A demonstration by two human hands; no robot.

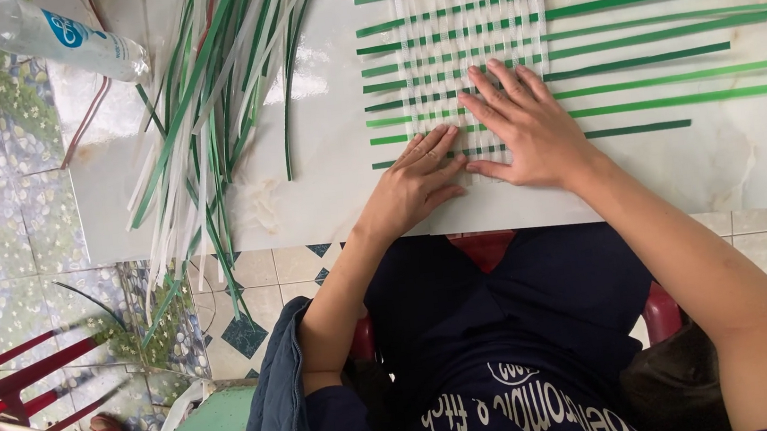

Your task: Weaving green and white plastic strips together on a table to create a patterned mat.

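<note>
Both my hands lie flat on the weave (471,54), fingers spread and gripping nothing. My left hand (413,184) presses the near edge, fingertips on the lowest green strips. My right hand (526,124) sits just beside it (thumbs nearly touching), covering the middle rows. That weave, green strips crossed by white ones, lies on the tabletop (739,159) directly ahead of me. To the left rests a loose bundle (201,102) of green and white strips, overhanging the tabletop edge. A clear bottle (51,37) lies beyond the bundle.
</note>
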